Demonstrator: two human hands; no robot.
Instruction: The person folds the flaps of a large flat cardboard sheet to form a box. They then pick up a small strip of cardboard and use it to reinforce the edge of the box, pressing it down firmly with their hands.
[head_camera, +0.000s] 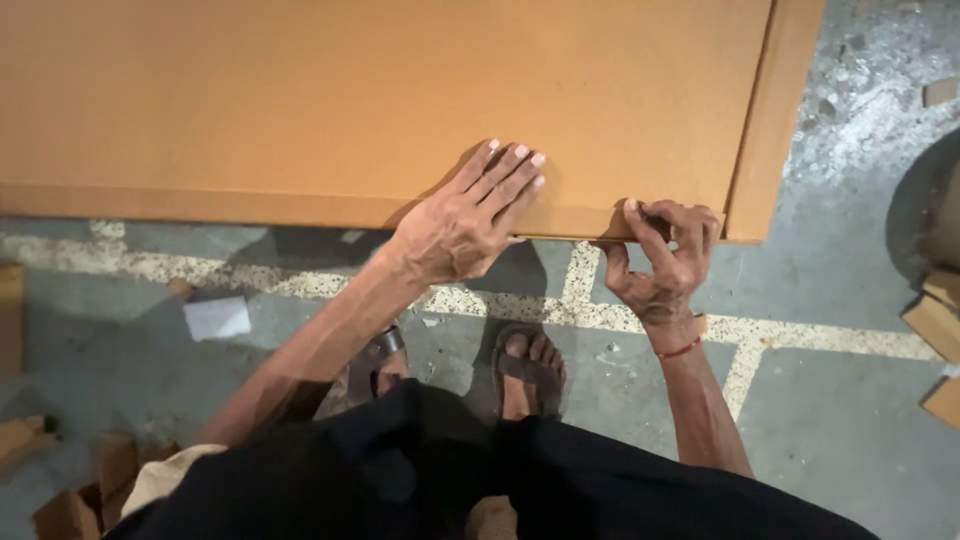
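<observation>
Head view: scrap wood pieces (940, 320) litter the floor (830, 400).

Single head view, steep downward, close over board (350, 100) edge, floor (850, 400).

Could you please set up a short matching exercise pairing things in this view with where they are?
1. left hand
2. right hand
3. white paper scrap
4. thin red thread bracelet

a. on the grey floor
b. flat on top of the large orange-brown board
c. around the right wrist
d. pinching the board's near edge

Pairs: 1-b, 2-d, 3-a, 4-c
</observation>
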